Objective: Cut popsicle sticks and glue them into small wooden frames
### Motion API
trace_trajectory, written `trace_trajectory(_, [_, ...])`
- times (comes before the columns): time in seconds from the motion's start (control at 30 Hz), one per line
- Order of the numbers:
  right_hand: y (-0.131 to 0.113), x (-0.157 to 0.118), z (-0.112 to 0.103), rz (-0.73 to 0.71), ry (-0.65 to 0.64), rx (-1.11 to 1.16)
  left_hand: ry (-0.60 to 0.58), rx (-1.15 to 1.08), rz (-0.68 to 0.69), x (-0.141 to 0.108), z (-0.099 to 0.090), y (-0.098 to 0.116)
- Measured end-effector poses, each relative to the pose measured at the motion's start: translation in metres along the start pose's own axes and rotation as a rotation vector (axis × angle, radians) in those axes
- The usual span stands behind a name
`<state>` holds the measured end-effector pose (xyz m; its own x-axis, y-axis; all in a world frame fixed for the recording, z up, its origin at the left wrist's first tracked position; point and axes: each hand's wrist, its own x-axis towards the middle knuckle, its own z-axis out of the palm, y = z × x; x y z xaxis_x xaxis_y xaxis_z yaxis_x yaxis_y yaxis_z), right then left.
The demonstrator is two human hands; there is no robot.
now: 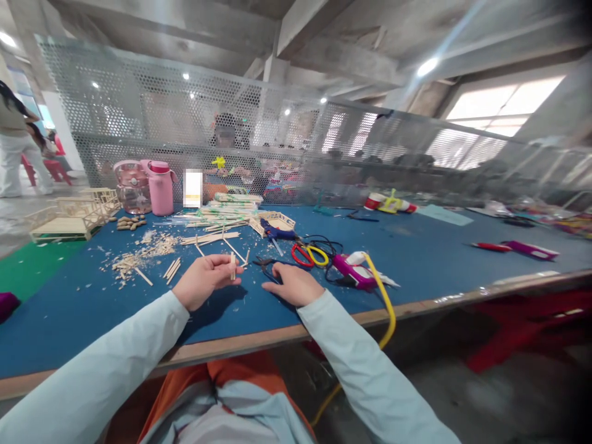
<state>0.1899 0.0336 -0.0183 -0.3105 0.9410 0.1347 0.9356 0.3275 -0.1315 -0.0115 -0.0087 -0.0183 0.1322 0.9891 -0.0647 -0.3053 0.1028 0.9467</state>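
My left hand, raised just above the blue tabletop, pinches a few short pieces of wooden stick upright between thumb and fingers. To its right, my right hand lies low over the table with its fingers curled at the dark-handled pliers. The jaws point away to the left; my fingers partly hide the handles. Bent thin sticks lie just beyond my left hand. A few cut stick pieces lie to the left of it.
Scissors, a blue glue gun and a purple tool with a yellow cord lie beyond my right hand. Wood scraps, stick bundles, a pink bottle and wooden models occupy the left. A perforated metal screen stands behind.
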Motion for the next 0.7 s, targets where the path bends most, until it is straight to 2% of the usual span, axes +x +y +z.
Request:
trace_trajectory(0.07, [-0.001, -0.002, 0.005, 0.017, -0.023, -0.042, -0.006, 0.005, -0.005, 0.001, -0.001, -0.002])
trace_trajectory(0.17, [-0.004, -0.004, 0.008, 0.075, 0.026, -0.059, -0.010, 0.004, 0.018, 0.003, -0.003, -0.003])
trace_trajectory(0.23, [-0.003, -0.008, 0.004, 0.112, 0.108, -0.004, -0.017, 0.022, 0.046, 0.002, -0.002, -0.002])
trace_trajectory(0.3, [-0.001, -0.013, -0.005, 0.085, 0.231, 0.278, -0.048, 0.096, 0.085, 0.000, -0.001, 0.001])
trace_trajectory(0.37, [-0.002, -0.021, -0.014, 0.027, 0.269, 0.770, -0.081, 0.205, 0.138, -0.002, 0.001, 0.004])
trace_trajectory(0.43, [-0.008, -0.030, -0.021, -0.009, 0.151, 1.221, -0.113, 0.284, 0.209, -0.004, 0.001, 0.004])
trace_trajectory(0.47, [-0.012, -0.034, -0.023, -0.013, 0.071, 1.373, -0.138, 0.302, 0.242, -0.004, 0.001, 0.004])
trace_trajectory(0.53, [-0.023, -0.039, -0.024, -0.030, -0.033, 1.545, -0.217, 0.308, 0.251, -0.005, 0.000, 0.001])
trace_trajectory(0.57, [-0.028, -0.040, -0.023, -0.041, -0.044, 1.591, -0.269, 0.299, 0.213, -0.006, 0.000, -0.001])
trace_trajectory(0.63, [-0.037, -0.039, -0.018, -0.057, 0.007, 1.648, -0.357, 0.255, 0.080, -0.008, 0.002, -0.004])
trace_trajectory(0.7, [-0.044, -0.035, -0.010, -0.062, 0.152, 1.668, -0.409, 0.201, -0.023, -0.010, 0.004, -0.005])
